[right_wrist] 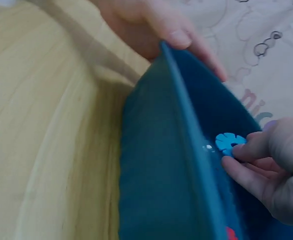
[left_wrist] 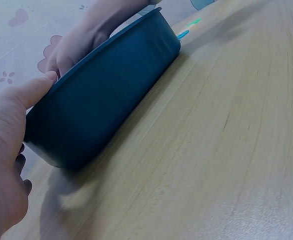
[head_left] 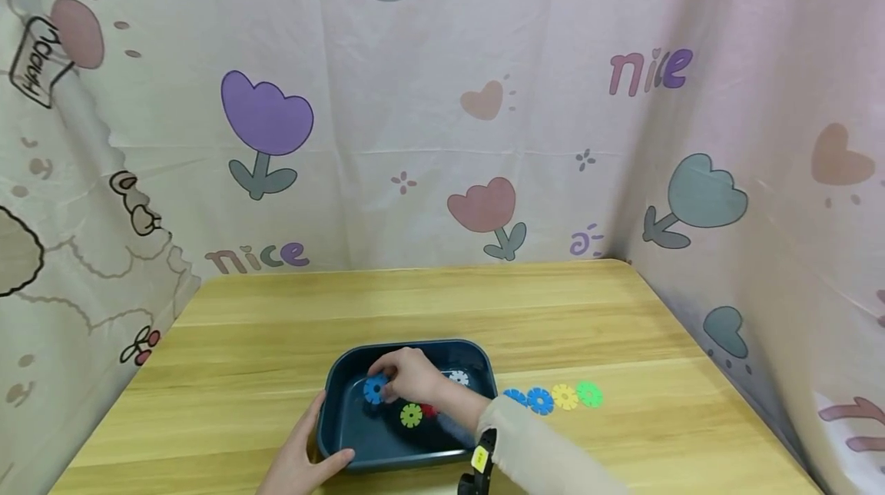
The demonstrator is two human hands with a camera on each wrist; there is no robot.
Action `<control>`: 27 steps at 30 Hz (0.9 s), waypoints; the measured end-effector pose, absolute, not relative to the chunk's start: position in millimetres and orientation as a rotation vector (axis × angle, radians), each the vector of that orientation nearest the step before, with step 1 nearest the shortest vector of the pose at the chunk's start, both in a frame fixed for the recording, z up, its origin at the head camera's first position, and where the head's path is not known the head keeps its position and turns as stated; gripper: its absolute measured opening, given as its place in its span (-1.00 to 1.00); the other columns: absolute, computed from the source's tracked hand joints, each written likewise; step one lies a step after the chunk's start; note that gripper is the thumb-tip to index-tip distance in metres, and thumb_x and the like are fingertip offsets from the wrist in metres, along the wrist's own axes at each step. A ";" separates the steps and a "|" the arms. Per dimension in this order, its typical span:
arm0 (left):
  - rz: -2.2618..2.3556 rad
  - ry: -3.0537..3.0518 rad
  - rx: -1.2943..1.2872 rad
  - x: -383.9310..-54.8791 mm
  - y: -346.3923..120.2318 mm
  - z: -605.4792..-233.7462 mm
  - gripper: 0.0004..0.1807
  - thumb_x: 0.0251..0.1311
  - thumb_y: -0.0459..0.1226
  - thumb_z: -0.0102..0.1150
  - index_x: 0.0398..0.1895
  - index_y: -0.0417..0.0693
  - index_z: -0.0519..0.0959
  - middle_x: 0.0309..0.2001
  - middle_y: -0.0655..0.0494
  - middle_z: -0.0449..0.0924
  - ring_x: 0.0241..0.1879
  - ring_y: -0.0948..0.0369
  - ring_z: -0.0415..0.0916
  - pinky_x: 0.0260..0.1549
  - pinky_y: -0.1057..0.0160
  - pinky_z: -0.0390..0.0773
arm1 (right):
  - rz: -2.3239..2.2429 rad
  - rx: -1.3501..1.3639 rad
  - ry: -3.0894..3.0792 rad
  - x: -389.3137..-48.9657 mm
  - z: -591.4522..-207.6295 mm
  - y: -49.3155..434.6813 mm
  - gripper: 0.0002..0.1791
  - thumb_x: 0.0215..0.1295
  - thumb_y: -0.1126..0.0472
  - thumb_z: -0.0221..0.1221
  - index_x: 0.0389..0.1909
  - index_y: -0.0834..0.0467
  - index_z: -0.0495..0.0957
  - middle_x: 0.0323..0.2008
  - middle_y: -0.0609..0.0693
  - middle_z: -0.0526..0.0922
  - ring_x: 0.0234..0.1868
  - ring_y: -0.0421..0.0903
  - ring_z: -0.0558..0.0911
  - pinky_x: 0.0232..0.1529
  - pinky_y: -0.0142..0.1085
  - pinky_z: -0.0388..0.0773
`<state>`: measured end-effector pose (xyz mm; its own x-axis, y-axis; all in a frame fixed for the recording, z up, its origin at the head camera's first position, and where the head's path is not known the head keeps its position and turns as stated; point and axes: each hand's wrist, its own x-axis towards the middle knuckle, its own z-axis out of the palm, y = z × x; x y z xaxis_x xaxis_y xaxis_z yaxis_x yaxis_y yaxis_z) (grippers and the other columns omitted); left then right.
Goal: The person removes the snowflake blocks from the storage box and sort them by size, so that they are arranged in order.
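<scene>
A blue notched plastic disc, flower-shaped (right_wrist: 226, 142), is pinched between the thumb and fingers of my right hand (head_left: 413, 378), low inside a dark blue tray (head_left: 408, 462). On the tray floor near that hand lie a yellow-green disc (head_left: 411, 416), a red disc (head_left: 429, 410) partly covered by the wrist, and a white disc (head_left: 459, 378). My left hand (head_left: 299, 455) holds the tray's near left corner. Its thumb rests on the near rim, and its fingers lie along the left side.
Right of the tray, a row of discs lies on the wooden table (head_left: 664, 433): two blue (head_left: 540, 401), one yellow (head_left: 565, 396) and one green (head_left: 590, 394). My right sleeve partly hides the nearest blue one. A patterned cloth (head_left: 415, 111) hangs behind the table and along its sides.
</scene>
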<state>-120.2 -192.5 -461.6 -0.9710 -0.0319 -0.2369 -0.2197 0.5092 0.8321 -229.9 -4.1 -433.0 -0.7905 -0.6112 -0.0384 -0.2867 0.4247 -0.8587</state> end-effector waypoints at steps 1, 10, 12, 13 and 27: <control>1.449 2.561 -0.217 -120.6 -192.6 -461.6 0.06 0.03 0.07 0.27 0.45 -0.14 -0.12 0.37 -0.37 -0.09 0.28 -0.37 -0.09 0.05 -0.40 0.13 | -1.345 -0.760 2.316 -230.4 -431.5 -1.2 -0.68 0.05 0.53 0.22 -0.12 0.28 0.61 -0.45 0.01 0.57 -0.52 -0.22 0.63 -0.47 -0.40 0.61; 1.444 2.576 -0.223 -120.8 -191.6 -460.9 0.07 0.00 0.07 0.30 0.44 -0.17 -0.09 0.37 -0.37 -0.07 0.27 -0.36 -0.05 0.06 -0.39 0.14 | -1.574 -0.692 2.184 -230.3 -412.3 36.3 -0.72 0.14 0.52 0.17 -0.11 0.34 0.59 -0.43 0.00 0.51 -0.45 -0.03 0.65 -0.31 -0.05 0.62; 1.435 2.588 -0.217 -121.5 -191.8 -461.0 0.08 -0.01 0.07 0.30 0.43 -0.17 -0.09 0.37 -0.36 -0.07 0.27 -0.36 -0.05 0.04 -0.39 0.17 | -1.611 -0.684 2.158 -230.3 -407.5 47.1 -0.71 0.15 0.51 0.15 -0.07 0.37 0.56 -0.41 0.02 0.50 -0.43 -0.03 0.63 -0.27 -0.01 0.61; 1.433 2.592 -0.216 -121.9 -191.9 -461.3 0.08 -0.01 0.07 0.31 0.43 -0.16 -0.08 0.37 -0.36 -0.06 0.27 -0.36 -0.05 0.04 -0.39 0.18 | -1.631 -0.676 2.147 -230.5 -405.8 53.0 -0.71 0.16 0.51 0.15 -0.06 0.37 0.56 -0.39 0.04 0.49 -0.43 -0.05 0.61 -0.25 0.02 0.60; 1.386 2.601 -0.259 -123.0 -192.7 -464.8 0.11 -0.05 0.09 0.33 0.43 -0.21 -0.07 0.35 -0.39 -0.02 0.24 -0.37 0.00 0.01 -0.37 0.25 | -1.774 -0.497 2.236 -234.1 -403.1 148.7 -0.61 0.17 0.41 0.17 0.03 0.44 0.45 -0.30 0.13 0.48 -0.37 -0.06 0.59 -0.22 -0.02 0.61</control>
<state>-123.0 -192.7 -464.8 -0.9681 -0.0671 -0.2414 -0.2378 0.5498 0.8008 -234.1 148.7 -403.1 -0.9124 -0.4088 0.0204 -0.1128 0.2030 -0.9727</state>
